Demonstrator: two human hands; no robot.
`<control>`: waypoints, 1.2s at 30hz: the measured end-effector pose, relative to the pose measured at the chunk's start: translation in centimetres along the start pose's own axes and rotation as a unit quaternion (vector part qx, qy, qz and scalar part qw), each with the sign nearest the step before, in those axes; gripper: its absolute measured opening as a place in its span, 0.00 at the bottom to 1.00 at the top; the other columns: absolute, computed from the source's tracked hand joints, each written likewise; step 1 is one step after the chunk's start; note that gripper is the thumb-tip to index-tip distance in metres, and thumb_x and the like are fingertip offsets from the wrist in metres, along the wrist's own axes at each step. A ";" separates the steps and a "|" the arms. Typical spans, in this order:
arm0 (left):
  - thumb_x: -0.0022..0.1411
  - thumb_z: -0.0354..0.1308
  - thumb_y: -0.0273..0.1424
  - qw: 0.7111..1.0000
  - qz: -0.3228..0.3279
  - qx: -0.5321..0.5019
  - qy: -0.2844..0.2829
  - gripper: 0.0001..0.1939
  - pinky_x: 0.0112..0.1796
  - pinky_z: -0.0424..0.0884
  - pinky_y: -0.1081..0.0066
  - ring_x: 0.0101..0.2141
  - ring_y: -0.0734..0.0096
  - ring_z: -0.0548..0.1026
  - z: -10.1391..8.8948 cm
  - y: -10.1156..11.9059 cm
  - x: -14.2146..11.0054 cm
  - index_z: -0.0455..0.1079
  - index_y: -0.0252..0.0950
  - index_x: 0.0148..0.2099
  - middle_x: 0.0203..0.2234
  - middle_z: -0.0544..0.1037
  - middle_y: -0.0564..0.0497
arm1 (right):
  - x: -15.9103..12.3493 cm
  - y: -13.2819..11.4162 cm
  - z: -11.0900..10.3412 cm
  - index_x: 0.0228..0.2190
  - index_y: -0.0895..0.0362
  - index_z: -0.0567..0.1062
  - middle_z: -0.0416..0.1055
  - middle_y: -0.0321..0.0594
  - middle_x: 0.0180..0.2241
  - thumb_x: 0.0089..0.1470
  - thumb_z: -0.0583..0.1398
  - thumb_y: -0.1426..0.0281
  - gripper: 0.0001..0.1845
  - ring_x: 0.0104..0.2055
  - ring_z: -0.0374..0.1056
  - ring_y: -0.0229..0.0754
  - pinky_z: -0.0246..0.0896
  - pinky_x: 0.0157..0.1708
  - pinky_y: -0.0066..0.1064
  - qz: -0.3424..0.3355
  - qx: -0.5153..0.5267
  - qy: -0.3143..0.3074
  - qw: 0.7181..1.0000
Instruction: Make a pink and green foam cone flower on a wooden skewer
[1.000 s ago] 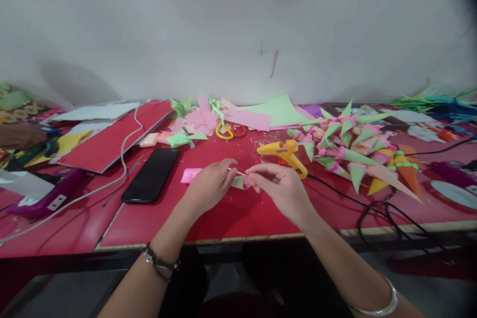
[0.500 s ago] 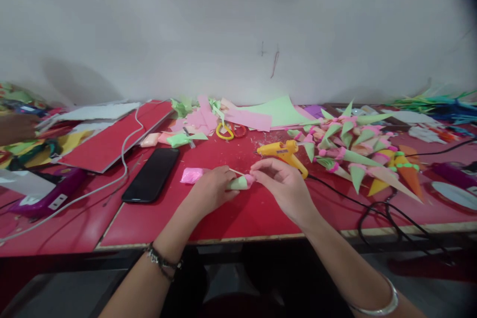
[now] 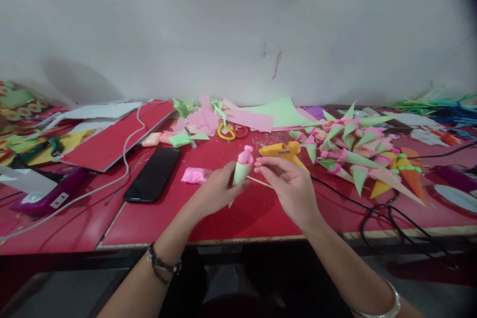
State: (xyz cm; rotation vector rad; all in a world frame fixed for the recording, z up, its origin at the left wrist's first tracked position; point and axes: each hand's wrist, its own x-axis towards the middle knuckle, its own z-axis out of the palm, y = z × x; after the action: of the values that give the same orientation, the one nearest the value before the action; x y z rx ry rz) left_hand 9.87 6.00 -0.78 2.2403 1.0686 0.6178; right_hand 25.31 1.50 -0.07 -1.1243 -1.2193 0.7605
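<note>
My left hand (image 3: 219,184) is closed around a light green paper cone (image 3: 241,173), held upright with its point down. Pink material fills the cone's mouth, and a small pink lump (image 3: 248,149) sits on top. Close by on the right, my right hand (image 3: 285,179) has thumb and forefinger pinched together beside the cone's rim; anything tiny between those tips is too small to make out. A thin pale stick (image 3: 260,182) runs from under that hand toward the cone, its other end hidden by the palm. A pink packet (image 3: 196,175) lies left of my left hand.
Behind my right hand lies a yellow glue gun (image 3: 279,149), its black cord (image 3: 343,195) trailing right. Many finished-looking paper cones (image 3: 350,144) are heaped at right. A black phone (image 3: 152,175), yellow-handled scissors (image 3: 226,131), paper sheets (image 3: 276,112) and a purple power strip (image 3: 55,196) surround the workspace.
My left hand has turned the cone from lying sideways to upright, its pink end now up. The right hand's fingertips have come away from the pink end. Another person's hand at far left has left view.
</note>
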 end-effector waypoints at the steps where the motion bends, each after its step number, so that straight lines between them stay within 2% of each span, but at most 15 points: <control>1: 0.58 0.48 0.38 1.000 0.000 -0.010 -0.005 0.12 0.24 0.56 0.74 0.24 0.73 0.65 0.1 0.1 0.0 0.60 0.34 0.37 0.23 0.67 0.54 | 0.0 0.1 0.0 0.30 0.55 0.74 0.74 0.38 0.32 0.47 0.59 0.71 0.06 0.34 0.71 0.39 0.68 0.37 0.31 0.000 0.001 -0.006 1.000; 4: 0.58 0.47 0.37 0.999 0.002 -0.027 -0.017 0.11 0.24 0.57 0.74 0.24 0.73 0.65 0.4 0.2 0.0 0.60 0.34 0.36 0.24 0.67 0.54 | -0.1 0.3 0.0 0.29 0.56 0.74 0.73 0.37 0.29 0.47 0.59 0.70 0.05 0.32 0.70 0.38 0.68 0.34 0.30 -0.017 -0.010 -0.015 1.000; 8: 0.58 0.47 0.37 0.998 0.015 -0.047 -0.028 0.10 0.24 0.57 0.74 0.24 0.74 0.64 0.7 0.6 0.0 0.60 0.34 0.34 0.23 0.66 0.55 | -0.1 0.5 0.0 0.28 0.56 0.72 0.70 0.36 0.28 0.47 0.59 0.72 0.02 0.32 0.68 0.37 0.66 0.32 0.29 -0.096 -0.059 -0.018 0.993; 11: 0.59 0.47 0.35 0.997 0.026 -0.060 -0.030 0.09 0.25 0.58 0.74 0.25 0.74 0.65 0.9 0.8 -0.1 0.60 0.34 0.36 0.25 0.67 0.54 | -0.1 0.5 0.0 0.27 0.55 0.72 0.67 0.37 0.29 0.47 0.59 0.75 0.04 0.33 0.66 0.37 0.65 0.33 0.29 -0.146 -0.093 -0.032 0.984; 14: 0.59 0.47 0.35 0.998 0.027 -0.059 -0.023 0.10 0.26 0.58 0.74 0.26 0.74 0.65 1.0 0.9 -0.1 0.60 0.34 0.39 0.26 0.69 0.53 | -0.1 0.4 0.0 0.28 0.55 0.72 0.65 0.37 0.30 0.47 0.58 0.76 0.05 0.33 0.65 0.37 0.64 0.32 0.29 -0.169 -0.133 -0.027 0.976; 18: 0.59 0.47 0.35 0.998 0.030 -0.055 -0.005 0.11 0.24 0.56 0.75 0.24 0.74 0.65 1.1 1.1 -0.1 0.60 0.34 0.40 0.24 0.67 0.54 | -0.1 0.4 0.1 0.29 0.55 0.72 0.64 0.37 0.31 0.48 0.58 0.76 0.06 0.33 0.64 0.37 0.63 0.33 0.30 -0.175 -0.156 -0.015 0.972; 25: 0.59 0.47 0.36 0.998 0.038 -0.044 0.014 0.09 0.22 0.52 0.75 0.21 0.77 0.62 1.2 1.2 0.0 0.58 0.35 0.35 0.20 0.64 0.57 | -0.2 0.4 0.0 0.29 0.55 0.73 0.64 0.38 0.31 0.49 0.57 0.75 0.05 0.35 0.63 0.37 0.62 0.35 0.30 -0.183 -0.170 0.001 0.968; 32: 0.58 0.48 0.36 0.999 0.042 -0.023 0.019 0.09 0.21 0.51 0.76 0.20 0.77 0.62 1.2 1.3 -0.2 0.58 0.35 0.33 0.19 0.64 0.57 | 0.1 0.7 0.1 0.31 0.55 0.71 0.63 0.39 0.35 0.49 0.57 0.75 0.05 0.42 0.63 0.40 0.62 0.41 0.33 -0.156 -0.114 0.007 0.981; 36: 0.58 0.48 0.36 0.999 0.042 -0.009 0.020 0.09 0.22 0.52 0.75 0.20 0.76 0.63 1.3 1.2 -0.2 0.58 0.35 0.33 0.19 0.65 0.56 | 0.1 0.7 0.2 0.30 0.54 0.71 0.63 0.39 0.36 0.49 0.57 0.74 0.04 0.43 0.62 0.41 0.63 0.41 0.34 -0.144 -0.103 0.003 0.984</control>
State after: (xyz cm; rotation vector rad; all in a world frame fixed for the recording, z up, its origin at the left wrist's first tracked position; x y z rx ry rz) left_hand 11.19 4.80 -0.95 2.2746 0.9888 0.7078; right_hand 25.22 1.84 -0.75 -1.0839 -1.4422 0.4172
